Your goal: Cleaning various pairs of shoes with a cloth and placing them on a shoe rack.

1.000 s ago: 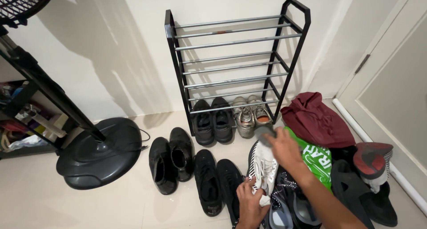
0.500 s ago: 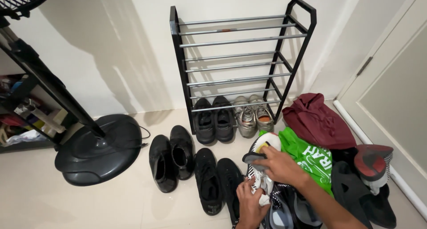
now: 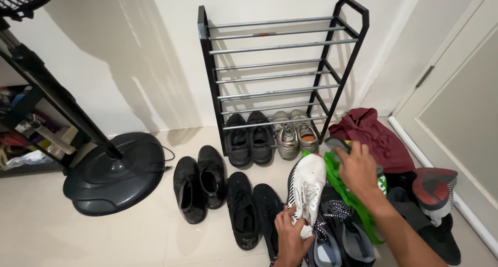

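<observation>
- Pale floor tiles (image 3: pixel 129 236) run up to a white wall, where a black shoe rack (image 3: pixel 282 70) with grey metal bars stands; its lowest tier holds a black pair (image 3: pixel 249 139) and a grey pair of trainers (image 3: pixel 295 135).
- On the floor to the left sits the round black base of a standing fan (image 3: pixel 114 172), and between it and the hands lie two more pairs of black shoes (image 3: pixel 199 184).
- Down in the near right corner is a loose heap: a maroon garment (image 3: pixel 371 137), a green bag (image 3: pixel 348 194), dark sandals (image 3: pixel 415 215) and a red-soled shoe (image 3: pixel 434 181), beside a closed door (image 3: pixel 461 106).
- A white sports shoe (image 3: pixel 307 186) with black markings lies at the left edge of that heap, its long axis running from the person toward the rack, toe end farthest away.
- Left hand (image 3: pixel 291 238) grips the shoe's near end, fingers curled shut around the heel and laces, so it is the hand on the shoe.
- Right hand (image 3: pixel 357 168) is off the shoe, just to its right and over the green bag, forearm reaching in from the lower right.
- Its fingers are closed around a small dark grey thing (image 3: pixel 337 144), perhaps a sponge or cloth with a touch of yellow; what it is cannot be told for certain.
</observation>
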